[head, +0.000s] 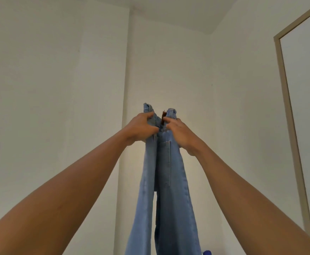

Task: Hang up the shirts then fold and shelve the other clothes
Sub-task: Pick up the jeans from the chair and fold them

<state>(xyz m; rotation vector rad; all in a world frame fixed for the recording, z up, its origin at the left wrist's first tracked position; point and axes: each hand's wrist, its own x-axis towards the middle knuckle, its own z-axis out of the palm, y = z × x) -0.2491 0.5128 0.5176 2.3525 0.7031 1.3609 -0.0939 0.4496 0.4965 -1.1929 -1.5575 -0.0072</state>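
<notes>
A pair of light blue jeans (166, 181) hangs straight down in front of me, held up high by its waistband. My left hand (140, 127) grips the left side of the waistband, fingers curled into the denim. Right beside it, my right hand (180, 133) grips the right side, and the two hands almost touch. A brown label shows between them at the top. The legs hang side by side and run out of view at the bottom, a back pocket facing me.
White walls meet in a corner (126, 89) behind the jeans. A pale wooden frame (288, 116) of a door or wardrobe stands at the right. A small blue object (207, 252) peeks in at the bottom edge.
</notes>
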